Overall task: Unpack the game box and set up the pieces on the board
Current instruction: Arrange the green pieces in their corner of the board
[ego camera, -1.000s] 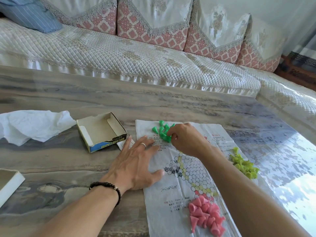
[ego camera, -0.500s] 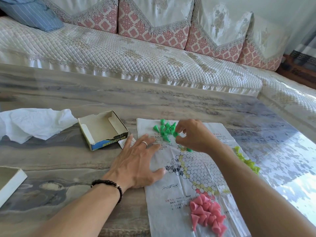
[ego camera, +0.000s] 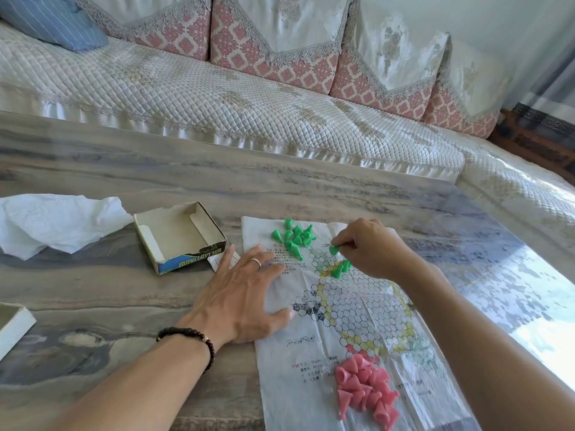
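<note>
A thin printed game sheet [ego camera: 314, 377] with a star of circles lies on the table. My left hand [ego camera: 242, 297] presses flat on its left edge, fingers spread. My right hand [ego camera: 370, 247] pinches a green cone piece [ego camera: 333, 249] over the star's far point. A few green cones [ego camera: 340, 269] stand on circles just below that hand. A loose heap of green cones [ego camera: 295, 236] lies at the sheet's far left corner. Pink cones [ego camera: 365, 388] are piled on the near part of the sheet. The open game box [ego camera: 183, 236] sits left of the sheet.
A crumpled white paper [ego camera: 53, 220] lies at the far left of the marble table [ego camera: 124, 309]. A white box part [ego camera: 12, 321] pokes in at the left edge. A quilted sofa [ego camera: 217, 98] runs along the table's far side. Glare covers the table's right end.
My right hand has left the green heap and moved right over the star's far point with a green cone. Green cones now stand on the circles. My left hand has stayed put.
</note>
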Demonstrator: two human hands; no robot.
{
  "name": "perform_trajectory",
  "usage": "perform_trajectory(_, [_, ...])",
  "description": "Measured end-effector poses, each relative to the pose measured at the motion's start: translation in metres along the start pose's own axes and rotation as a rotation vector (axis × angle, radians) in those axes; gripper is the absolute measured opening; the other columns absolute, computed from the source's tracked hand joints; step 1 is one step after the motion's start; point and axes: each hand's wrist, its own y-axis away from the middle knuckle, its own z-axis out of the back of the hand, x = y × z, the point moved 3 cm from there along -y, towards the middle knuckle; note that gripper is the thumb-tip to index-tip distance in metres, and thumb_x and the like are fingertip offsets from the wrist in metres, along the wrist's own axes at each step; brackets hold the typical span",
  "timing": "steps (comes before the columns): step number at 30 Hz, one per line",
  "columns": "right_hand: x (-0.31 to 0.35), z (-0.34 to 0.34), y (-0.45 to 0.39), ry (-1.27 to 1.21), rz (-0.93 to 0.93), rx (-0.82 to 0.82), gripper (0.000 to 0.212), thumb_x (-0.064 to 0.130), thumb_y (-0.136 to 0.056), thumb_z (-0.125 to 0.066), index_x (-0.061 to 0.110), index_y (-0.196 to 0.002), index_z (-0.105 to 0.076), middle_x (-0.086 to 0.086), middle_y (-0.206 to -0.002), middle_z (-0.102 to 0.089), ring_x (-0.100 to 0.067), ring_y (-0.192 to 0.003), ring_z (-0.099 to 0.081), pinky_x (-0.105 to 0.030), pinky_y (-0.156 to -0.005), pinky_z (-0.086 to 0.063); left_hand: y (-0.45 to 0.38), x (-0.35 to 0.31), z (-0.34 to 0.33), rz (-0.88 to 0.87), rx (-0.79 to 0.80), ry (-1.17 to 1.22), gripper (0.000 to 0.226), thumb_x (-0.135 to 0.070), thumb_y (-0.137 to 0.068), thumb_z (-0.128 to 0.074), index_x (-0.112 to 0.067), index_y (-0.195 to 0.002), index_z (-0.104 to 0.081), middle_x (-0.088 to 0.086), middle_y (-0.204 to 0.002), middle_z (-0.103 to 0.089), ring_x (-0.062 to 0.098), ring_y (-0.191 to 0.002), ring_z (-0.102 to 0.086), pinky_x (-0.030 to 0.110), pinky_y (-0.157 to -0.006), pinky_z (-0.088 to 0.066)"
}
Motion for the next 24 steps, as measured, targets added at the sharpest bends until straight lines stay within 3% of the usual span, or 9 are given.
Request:
perform_trajectory(2, [0.002,0.001,0.003,-0.004,0.018,0.0,0.028,0.003,-0.089,-0.051,0.014,-0.094,-0.075,0.005,-0.094,-0.071,-0.011,-0.082,-0.062,-0.012,-0.063,-0.046,0.0,0.0,0.0,-0.004,0.002,-0.002,0.084,-0.073,-0.079,-0.039,-0.03,-0.15,-0.022,-0.005,-0.161,-0.013,0.009,-0.147,0.006,0.048,-0.119,0.008])
perform_trajectory(7, [0.008,-0.004,0.008,0.072,0.113,0.067,0.009,0.02,-0.087,-0.065,0.026,-0.092,-0.069,0.013,-0.091,-0.06,-0.005,-0.086,-0.059,-0.028,-0.081,-0.054,0.0,0.0,0.0,-0.003,-0.003,-0.002,0.085,-0.074,-0.079,-0.04,-0.03,-0.15,-0.021,-0.003,-0.161,-0.011,0.01,-0.148,0.006,0.048,-0.119,0.008])
perform_trajectory(13, [0.015,-0.013,0.009,0.15,0.155,0.092,0.013,0.023,-0.089,-0.063,0.025,-0.101,-0.069,0.009,-0.107,-0.058,-0.01,-0.094,-0.06,-0.026,-0.083,-0.05,0.0,-0.001,0.0,0.007,-0.019,0.018,0.083,-0.072,-0.078,-0.039,-0.031,-0.149,-0.024,-0.005,-0.16,-0.015,0.009,-0.148,0.004,0.045,-0.119,0.01])
perform_trajectory(16, [0.016,-0.016,0.008,0.171,0.156,0.105,0.015,0.02,-0.09,-0.062,0.024,-0.103,-0.069,0.008,-0.11,-0.058,-0.009,-0.095,-0.059,-0.021,-0.081,-0.045,0.001,-0.001,0.001,0.007,-0.015,0.022,0.083,-0.072,-0.078,-0.038,-0.031,-0.149,-0.024,-0.005,-0.16,-0.014,0.01,-0.148,0.004,0.046,-0.119,0.009])
perform_trajectory(24, [0.014,-0.019,0.009,0.178,0.129,0.119,0.016,0.016,-0.089,-0.062,0.024,-0.101,-0.069,0.007,-0.111,-0.061,-0.01,-0.098,-0.059,-0.025,-0.085,-0.049,0.0,-0.001,0.001,0.008,-0.015,0.014,0.084,-0.072,-0.078,-0.039,-0.03,-0.149,-0.023,-0.005,-0.16,-0.015,0.011,-0.148,0.002,0.046,-0.119,0.008])
